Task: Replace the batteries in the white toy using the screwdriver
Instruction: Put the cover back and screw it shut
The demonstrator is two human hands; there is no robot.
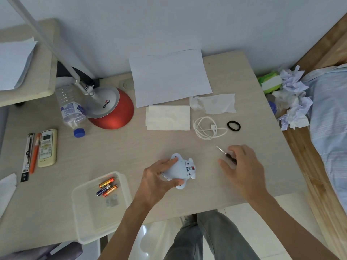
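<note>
The white toy (183, 170) lies belly-up near the table's front edge, a small red switch showing on its underside. My left hand (157, 179) grips it from the left, fingers over the top and thumb below. To the right lies the screwdriver (226, 153), thin metal shaft pointing up-left, dark handle partly hidden under my right hand (242, 167). That hand's fingers curl around the handle. Three batteries (108, 187) lie in a clear plastic tray (82, 212) at the front left.
A red-based desk lamp (112, 111), a lying water bottle (72, 109), a remote (47, 148) and pens sit on the left. Paper sheets (169, 77), tissues (168, 117), a white cable (206, 128) and a black hair tie (233, 126) lie behind the toy. Crumpled paper is piled at the right edge.
</note>
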